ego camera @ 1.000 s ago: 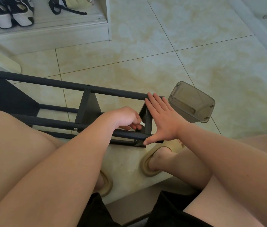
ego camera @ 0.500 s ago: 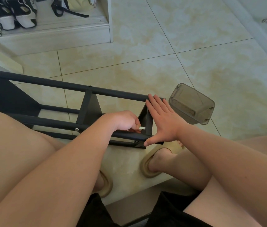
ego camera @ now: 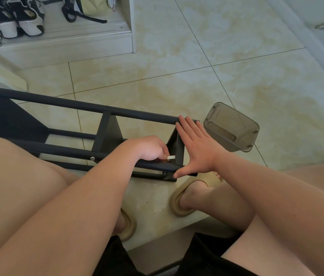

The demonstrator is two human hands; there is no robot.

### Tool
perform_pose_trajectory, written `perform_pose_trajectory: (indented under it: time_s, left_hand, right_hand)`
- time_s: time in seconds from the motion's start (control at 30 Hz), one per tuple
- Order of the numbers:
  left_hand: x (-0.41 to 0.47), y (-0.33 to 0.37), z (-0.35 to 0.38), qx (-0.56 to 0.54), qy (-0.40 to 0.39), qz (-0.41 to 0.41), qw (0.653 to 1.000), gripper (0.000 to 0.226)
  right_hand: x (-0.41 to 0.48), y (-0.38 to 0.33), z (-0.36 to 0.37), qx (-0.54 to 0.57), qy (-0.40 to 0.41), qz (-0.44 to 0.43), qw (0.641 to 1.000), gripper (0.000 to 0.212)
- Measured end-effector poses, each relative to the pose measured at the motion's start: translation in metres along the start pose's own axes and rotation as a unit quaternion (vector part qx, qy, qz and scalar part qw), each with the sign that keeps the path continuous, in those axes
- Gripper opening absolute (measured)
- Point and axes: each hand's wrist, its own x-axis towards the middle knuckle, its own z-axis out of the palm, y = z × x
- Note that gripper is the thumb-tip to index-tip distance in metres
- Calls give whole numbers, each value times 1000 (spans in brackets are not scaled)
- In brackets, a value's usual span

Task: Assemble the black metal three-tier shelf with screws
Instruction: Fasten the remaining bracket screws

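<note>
The black metal shelf [ego camera: 105, 111] lies on its side on the tiled floor, its poles running left to right in front of my knees. My right hand [ego camera: 195, 147] lies flat with straight fingers against the shelf's right end tier, thumb on the near pole. My left hand [ego camera: 153, 148] curls round a small silver tool [ego camera: 170, 157], its tip at the end tier near the front pole. A screw head [ego camera: 92, 158] shows on the near pole and another [ego camera: 108, 105] on the far pole.
A translucent grey plastic box [ego camera: 231, 127] lies tipped on the floor just right of the shelf's end. Shoes [ego camera: 20, 15] sit in a white cabinet at the top left. My feet in tan slippers [ego camera: 179, 204] rest under the shelf. A white wall base runs along the right.
My left hand has shifted slightly right and down along the near pole, turning the small silver tool at the end tier. My right hand has stayed pressed on the shelf end.
</note>
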Motion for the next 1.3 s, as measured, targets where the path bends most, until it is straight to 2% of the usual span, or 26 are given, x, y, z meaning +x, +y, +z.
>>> perform_pose_trajectory:
  time_s: [0.1,0.33,0.47,0.57,0.63,0.73,0.97,1.2,1.3]
  left_hand:
    - [0,-4,-2,-55,44,7,997,17]
    - [4,1,-1,-40,78,21,996,18]
    - [9,2,1,-171,63,11,983,20]
    - [14,2,7,-279,54,-23,959,7]
    - [17,2,9,-310,64,-44,947,16]
    - [21,3,10,-309,97,-55,945,20]
    - [24,10,12,-359,158,-79,916,13]
    - [24,12,14,-377,139,-64,914,5]
    - [23,13,12,-374,128,-61,917,12]
  right_hand:
    - [0,0,0,-1,0,-2,1000,152]
    - [-1,0,0,0,-1,-3,1000,152]
    - [0,0,1,0,0,-3,1000,152]
    - [0,0,2,0,3,-3,1000,152]
    - [0,0,2,1,5,-3,1000,153]
    - [1,1,2,0,6,-3,1000,153]
    - [2,1,4,2,4,-3,1000,153]
    - [1,1,3,2,5,-4,1000,154]
    - [0,1,3,3,5,-5,1000,153]
